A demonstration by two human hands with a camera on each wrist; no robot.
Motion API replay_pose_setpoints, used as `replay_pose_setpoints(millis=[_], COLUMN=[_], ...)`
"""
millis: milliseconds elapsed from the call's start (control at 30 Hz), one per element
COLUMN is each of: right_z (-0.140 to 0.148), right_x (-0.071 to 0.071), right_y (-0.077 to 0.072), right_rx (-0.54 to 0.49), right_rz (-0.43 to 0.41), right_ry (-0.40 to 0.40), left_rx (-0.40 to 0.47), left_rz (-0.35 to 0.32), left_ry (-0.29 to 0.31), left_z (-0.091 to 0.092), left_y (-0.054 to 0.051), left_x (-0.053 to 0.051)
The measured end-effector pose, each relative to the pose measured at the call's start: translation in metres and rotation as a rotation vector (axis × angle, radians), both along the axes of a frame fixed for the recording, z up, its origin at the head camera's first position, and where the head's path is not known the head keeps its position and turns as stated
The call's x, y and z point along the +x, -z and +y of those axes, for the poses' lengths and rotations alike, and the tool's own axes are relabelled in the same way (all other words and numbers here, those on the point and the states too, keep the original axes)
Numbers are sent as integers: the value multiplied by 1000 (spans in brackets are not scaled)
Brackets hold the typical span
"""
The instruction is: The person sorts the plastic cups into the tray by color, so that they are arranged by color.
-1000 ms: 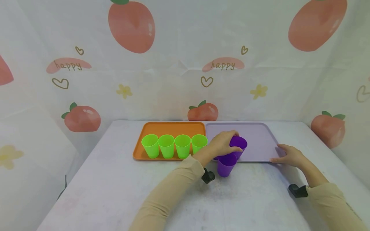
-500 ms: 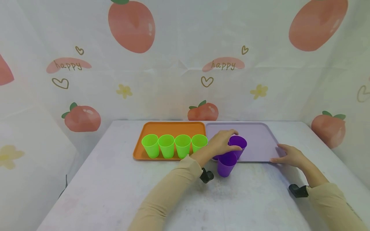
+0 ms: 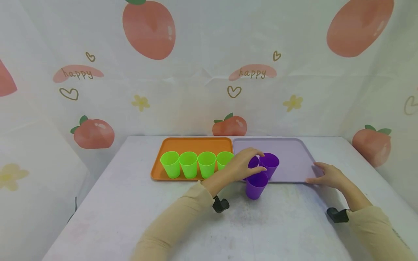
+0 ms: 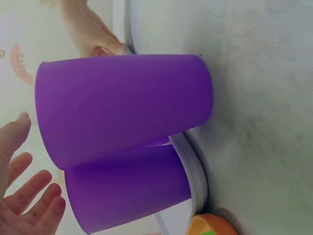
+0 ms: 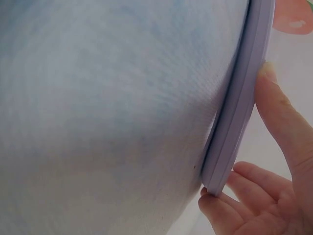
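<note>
In the head view my left hand (image 3: 244, 165) is beside the purple cups, thumb and fingers spread and holding nothing. One purple cup (image 3: 269, 166) stands on the lilac tray (image 3: 290, 159). A second purple cup (image 3: 253, 162) is partly hidden behind my hand. The third purple cup (image 3: 255, 187) stands in front, at the tray's near edge. In the left wrist view a gap separates my fingers (image 4: 34, 196) from the nearest cup (image 4: 122, 107). My right hand (image 3: 328, 175) grips the tray's near right corner; the right wrist view has the thumb (image 5: 279, 112) against its rim.
To the left an orange tray (image 3: 196, 145) adjoins the lilac one. Several green cups (image 3: 170, 165) stand in a row along its front. A white table (image 3: 261, 228) lies under everything, with a printed curtain (image 3: 196, 101) behind.
My left hand has drawn back left from the purple cups, and more of the cup behind it shows. The cups stand where they were. My right hand has stayed at the tray corner.
</note>
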State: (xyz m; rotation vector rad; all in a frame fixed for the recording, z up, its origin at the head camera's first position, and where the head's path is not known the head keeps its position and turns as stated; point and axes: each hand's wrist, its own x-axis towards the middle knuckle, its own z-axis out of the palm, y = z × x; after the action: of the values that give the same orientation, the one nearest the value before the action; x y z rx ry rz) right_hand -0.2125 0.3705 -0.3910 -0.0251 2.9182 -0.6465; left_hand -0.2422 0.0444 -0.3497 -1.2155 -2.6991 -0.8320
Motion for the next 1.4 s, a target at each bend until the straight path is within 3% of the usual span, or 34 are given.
replay_pose_setpoints(millis=[400,800,1167,1400], right_z=[0,0,0,0], right_x=[0,-1,-1,0], right_y=[0,0,2,2], right_rx=[1,-4,-9,-11], right_rz=[12,3,-15,-17], right_ry=[-11,-3,12,16], left_rx=[54,55,127,140], left_rz=[24,28,-86,-117], left_ry=[70,57,-12,-68], left_z=[-19,-36,-42,-37], left_y=[2,12,25,30], left_x=[20,34,42,49])
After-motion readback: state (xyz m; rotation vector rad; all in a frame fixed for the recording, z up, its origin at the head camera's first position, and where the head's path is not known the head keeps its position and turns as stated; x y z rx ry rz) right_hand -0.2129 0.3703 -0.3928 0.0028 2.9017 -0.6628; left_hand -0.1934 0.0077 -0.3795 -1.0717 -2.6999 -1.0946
